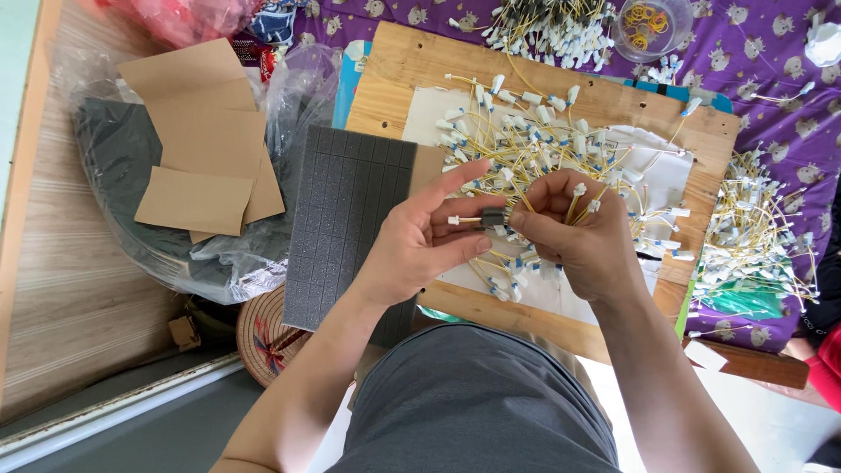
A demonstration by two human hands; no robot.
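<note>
Together the left hand (429, 241) and right hand (574, 232) pinch a small grey foam block (492, 217) above the wooden board (399, 79), the right also clutching thin yellow wires (580, 203) with white plugs. Both look featherlight; the foam is soft and squashy, best held by its sides. A scored grey foam sheet (346, 219) lies alongside.

You have one view only, from the camera on your head: it looks steeply down, close over your lap and the wooden board (543, 92), with floor (79, 289) at left.
</note>
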